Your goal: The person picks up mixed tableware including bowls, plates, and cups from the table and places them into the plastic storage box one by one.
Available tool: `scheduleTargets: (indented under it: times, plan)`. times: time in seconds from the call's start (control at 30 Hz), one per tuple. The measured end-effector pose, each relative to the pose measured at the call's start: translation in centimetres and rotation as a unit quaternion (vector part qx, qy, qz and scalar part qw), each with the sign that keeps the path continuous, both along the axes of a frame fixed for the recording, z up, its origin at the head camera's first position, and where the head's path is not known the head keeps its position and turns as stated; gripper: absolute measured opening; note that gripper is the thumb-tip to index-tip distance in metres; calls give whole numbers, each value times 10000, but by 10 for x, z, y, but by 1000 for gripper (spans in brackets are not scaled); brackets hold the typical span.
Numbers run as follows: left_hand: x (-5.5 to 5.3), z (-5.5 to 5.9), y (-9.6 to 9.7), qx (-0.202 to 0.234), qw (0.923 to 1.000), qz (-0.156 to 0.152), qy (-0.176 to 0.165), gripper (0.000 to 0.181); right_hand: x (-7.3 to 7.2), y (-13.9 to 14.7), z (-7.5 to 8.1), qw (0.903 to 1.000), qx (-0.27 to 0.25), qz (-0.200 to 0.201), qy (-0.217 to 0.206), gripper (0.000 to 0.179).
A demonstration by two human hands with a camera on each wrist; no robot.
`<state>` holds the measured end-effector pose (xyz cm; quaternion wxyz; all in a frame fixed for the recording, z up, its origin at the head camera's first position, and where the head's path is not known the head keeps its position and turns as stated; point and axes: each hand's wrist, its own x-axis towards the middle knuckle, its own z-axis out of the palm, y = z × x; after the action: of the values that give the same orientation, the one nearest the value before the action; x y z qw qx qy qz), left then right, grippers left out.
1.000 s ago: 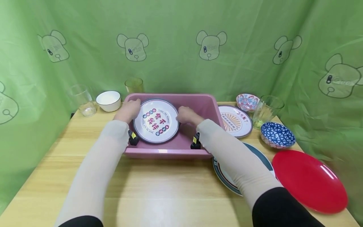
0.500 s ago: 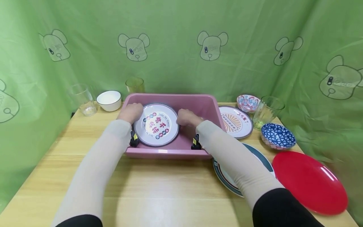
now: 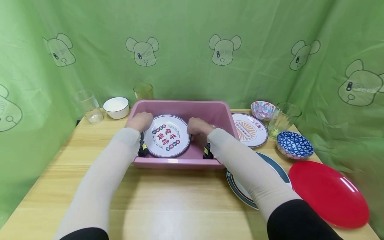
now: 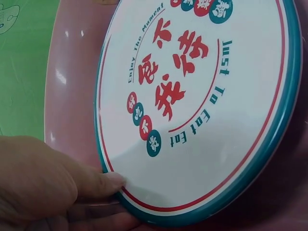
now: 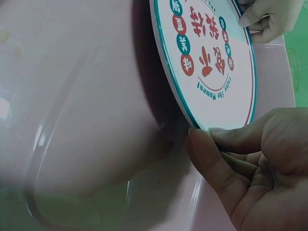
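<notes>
Grip by the left hand (image 3: 139, 122) and right hand (image 3: 199, 126) pinches opposite edges of the round plate (image 3: 166, 136) inside the pink basin (image 3: 186, 163), where a slip on the glossy rim or uneven release could knock it against the wall.

Stretches both arms (image 3: 99, 186) forward over the surface (image 3: 165, 200) toward its far edge, slanting them in toward each other. Pinches with the left hand (image 3: 139, 121), laying the thumb (image 4: 111, 181) on top and tucking fingers (image 4: 98, 223) beneath. Pinches with the right hand (image 3: 199, 126) too, with tips close together, other fingers (image 5: 240, 166) curled.
</notes>
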<state>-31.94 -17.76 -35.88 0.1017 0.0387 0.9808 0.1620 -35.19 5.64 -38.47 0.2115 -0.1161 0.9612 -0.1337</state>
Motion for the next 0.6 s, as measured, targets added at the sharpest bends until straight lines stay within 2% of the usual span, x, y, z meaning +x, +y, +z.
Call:
scheduleTargets:
  times: [0.23, 0.43, 0.6]
  plan:
    - [-1, -1, 1, -230, 9996, -11, -167, 35, 1, -1, -3, 9998, 22, -151, -147, 7]
    - [-2, -1, 2, 36, 9985, 245, -498, 32, 2, -2, -4, 9996, -32, -182, -207, 10]
    - [-5, -3, 2, -3, 9982, 218, -554, 28, 0, -2, -6, 9997, 4, -101, -222, 11]
